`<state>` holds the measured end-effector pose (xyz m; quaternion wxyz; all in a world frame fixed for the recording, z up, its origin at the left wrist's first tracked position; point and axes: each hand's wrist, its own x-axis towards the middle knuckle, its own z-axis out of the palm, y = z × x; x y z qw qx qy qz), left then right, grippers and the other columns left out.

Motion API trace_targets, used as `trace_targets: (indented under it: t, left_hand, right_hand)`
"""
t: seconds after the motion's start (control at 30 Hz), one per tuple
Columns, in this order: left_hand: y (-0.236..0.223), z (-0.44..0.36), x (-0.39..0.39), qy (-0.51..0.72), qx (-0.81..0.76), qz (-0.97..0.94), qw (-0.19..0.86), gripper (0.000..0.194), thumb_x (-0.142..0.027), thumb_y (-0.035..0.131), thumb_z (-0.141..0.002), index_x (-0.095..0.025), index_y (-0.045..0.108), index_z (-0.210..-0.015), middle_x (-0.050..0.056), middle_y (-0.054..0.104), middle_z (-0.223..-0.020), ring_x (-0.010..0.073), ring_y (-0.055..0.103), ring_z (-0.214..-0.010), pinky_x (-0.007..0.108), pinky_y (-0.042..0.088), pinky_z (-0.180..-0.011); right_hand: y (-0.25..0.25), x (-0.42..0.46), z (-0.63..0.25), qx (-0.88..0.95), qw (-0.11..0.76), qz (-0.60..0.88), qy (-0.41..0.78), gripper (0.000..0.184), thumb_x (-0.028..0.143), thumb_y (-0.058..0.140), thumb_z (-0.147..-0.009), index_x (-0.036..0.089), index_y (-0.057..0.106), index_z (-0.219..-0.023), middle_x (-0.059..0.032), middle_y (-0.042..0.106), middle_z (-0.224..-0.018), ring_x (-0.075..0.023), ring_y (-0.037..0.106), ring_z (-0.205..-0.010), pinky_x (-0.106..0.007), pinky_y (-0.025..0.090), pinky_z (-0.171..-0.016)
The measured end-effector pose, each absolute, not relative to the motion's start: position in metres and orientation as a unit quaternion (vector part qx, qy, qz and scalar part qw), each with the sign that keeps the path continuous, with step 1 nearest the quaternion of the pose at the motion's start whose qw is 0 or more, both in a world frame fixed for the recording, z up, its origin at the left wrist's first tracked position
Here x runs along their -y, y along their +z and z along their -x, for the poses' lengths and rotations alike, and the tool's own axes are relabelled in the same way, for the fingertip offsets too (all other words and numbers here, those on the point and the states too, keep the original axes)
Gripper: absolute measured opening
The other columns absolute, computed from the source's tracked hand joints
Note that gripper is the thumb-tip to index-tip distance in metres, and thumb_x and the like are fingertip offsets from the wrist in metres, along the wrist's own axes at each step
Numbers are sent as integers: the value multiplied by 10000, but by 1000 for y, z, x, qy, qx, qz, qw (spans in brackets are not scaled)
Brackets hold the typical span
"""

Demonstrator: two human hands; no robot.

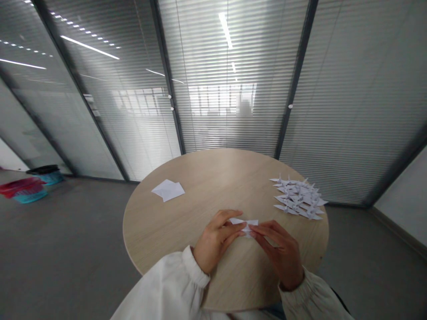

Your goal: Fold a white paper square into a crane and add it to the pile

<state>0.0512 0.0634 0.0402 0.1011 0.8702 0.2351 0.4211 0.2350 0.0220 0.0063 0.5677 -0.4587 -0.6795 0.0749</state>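
A small piece of folded white paper point(248, 223) is held between both hands, low over the front half of the round table. My left hand point(219, 235) pinches its left side, thumb and fingers closed on it. On the right side, the fingertips of my right hand point(278, 249) press together on the paper's edge. Fingers cover part of the folds, so its full shape is hidden. To the right lie several folded white paper cranes point(298, 198), set close together in rows. A few flat sheets of white paper point(168, 190) overlap at the left.
The round wooden table point(220, 173) has a curved edge all round. Behind it stands a glass partition with blinds point(230, 129). On the floor at far left are a bin with a red liner point(25, 191) and another with a black liner point(50, 174).
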Motion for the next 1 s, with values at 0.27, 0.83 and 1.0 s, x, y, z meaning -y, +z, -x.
trace_targets:
  t: [0.27, 0.83, 1.0]
  left_hand:
    - [45, -51, -63, 429, -213, -873, 93, 207, -183, 564, -854, -228, 677, -1022, 89, 594, -1116, 198, 512, -1027, 316, 517, -774]
    - [50, -47, -66, 457, -266, -840, 125, 165, -211, 602, -829, -259, 716, -938, 72, 590, -1139, 217, 494, -1048, 318, 491, -760]
    - [49, -46, -69, 498, -338, -782, 160, 158, -262, 572, -847, -226, 718, -898, 84, 581, -1089, 215, 538, -1006, 347, 480, -807]
  right_hand:
    - [5, -22, -234, 681, 563, 465, 56, 152, 239, 568, -865, 237, 713, -910, -39, 575, -806, -142, 595, -724, -265, 510, -670]
    - [4, -23, -237, 659, 588, 464, 63, 141, 248, 581, -857, 241, 720, -880, -29, 577, -783, -134, 586, -706, -248, 485, -635]
    - [4, -24, -240, 642, 593, 483, 63, 123, 270, 607, -840, 249, 717, -890, -16, 582, -780, -131, 588, -712, -246, 475, -654]
